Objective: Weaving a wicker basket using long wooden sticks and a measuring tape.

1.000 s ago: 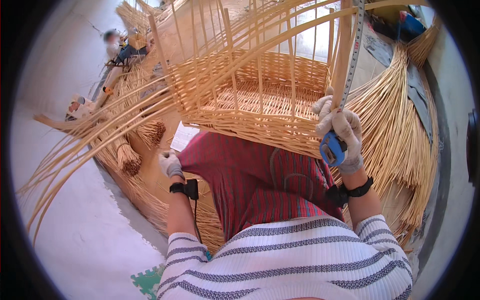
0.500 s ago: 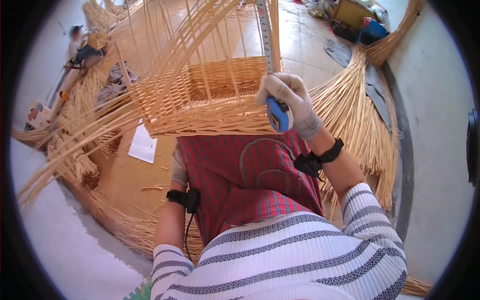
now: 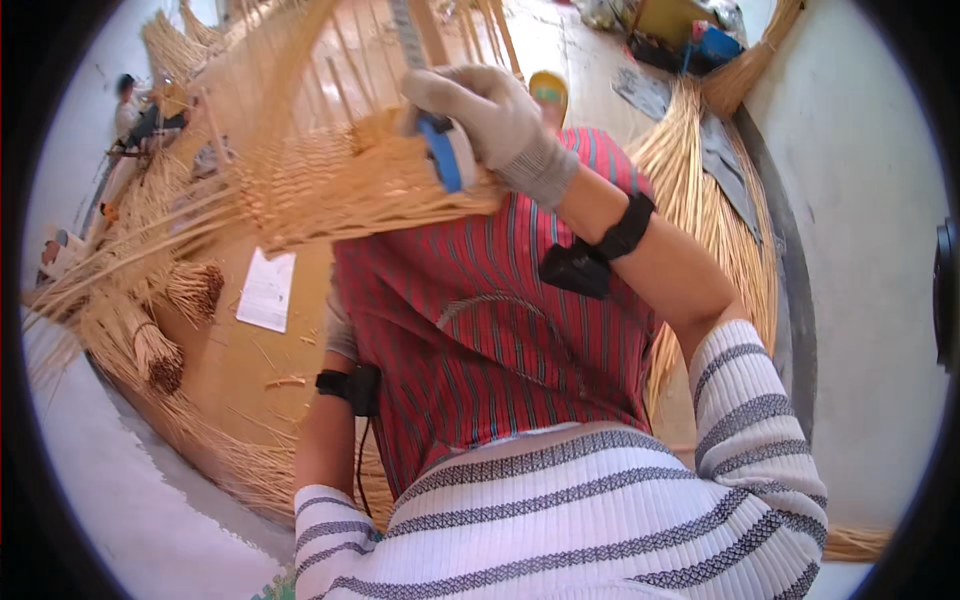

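My right hand (image 3: 485, 125), in a pale work glove, is closed round a blue-and-white tape measure (image 3: 446, 155). The tape's marked blade (image 3: 404, 38) stands up above the fist, beside the tall wicker stakes. Just to the left, a partly woven wicker basket (image 3: 330, 195) is smeared by motion, with long loose rods rising from it and trailing to the left. Only the gloved wrist and edge of my left hand (image 3: 341, 328) show, below the basket beside my red striped apron (image 3: 470, 330); its fingers are hidden.
Tied bundles of willow rods (image 3: 150, 355) lie on the left. A large fanned bundle (image 3: 690, 170) leans on the right. A white paper sheet (image 3: 266, 290) lies on the floor. Another person (image 3: 135, 120) sits far left. A yellow shoe (image 3: 548, 95) shows beyond the apron.
The basket has shifted left and tilted. My right hand has moved left and closer with the tape measure still in its grip. More of the apron and the yellow shoe now show.
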### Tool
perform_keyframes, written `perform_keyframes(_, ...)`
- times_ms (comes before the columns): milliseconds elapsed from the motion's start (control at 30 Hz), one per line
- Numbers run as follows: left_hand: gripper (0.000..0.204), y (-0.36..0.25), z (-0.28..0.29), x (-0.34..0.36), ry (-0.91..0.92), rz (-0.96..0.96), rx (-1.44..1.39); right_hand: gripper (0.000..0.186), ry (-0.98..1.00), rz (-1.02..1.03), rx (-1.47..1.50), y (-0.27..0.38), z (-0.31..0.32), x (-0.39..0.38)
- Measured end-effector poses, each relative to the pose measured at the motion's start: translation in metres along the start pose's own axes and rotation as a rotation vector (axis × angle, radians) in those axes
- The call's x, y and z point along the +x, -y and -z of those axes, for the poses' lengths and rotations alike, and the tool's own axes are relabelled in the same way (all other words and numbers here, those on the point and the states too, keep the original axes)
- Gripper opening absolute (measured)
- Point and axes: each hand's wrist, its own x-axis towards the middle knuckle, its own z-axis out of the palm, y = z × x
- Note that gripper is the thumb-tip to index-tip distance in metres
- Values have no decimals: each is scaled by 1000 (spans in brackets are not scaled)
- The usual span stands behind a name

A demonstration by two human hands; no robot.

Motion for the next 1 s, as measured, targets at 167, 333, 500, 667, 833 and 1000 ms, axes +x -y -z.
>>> perform_keyframes(167, 44, 7, 48, 31, -214, 498, -198, 47, 105, -32, 88, 7, 41, 0)
perform_keyframes(333, 47, 10, 166, 67, -298, 135, -588, 37, 206, -57, 252, -50, 90, 12)
perform_keyframes(500, 46, -10, 189, 128, -228, 187, -822, 41, -105, -61, 540, -163, 99, 31)
perform_keyframes(667, 47, -30, 153, 207, -147, 187, -886, 34, -168, -477, 463, -263, 91, 42)
perform_keyframes(833, 47, -33, 124, 239, -80, 234, -920, 35, -211, -413, 310, -332, 76, 29)
perform_keyframes(1000, 48, -35, 104, 251, 32, 256, -934, 33, -261, -457, 384, -353, 74, 21)
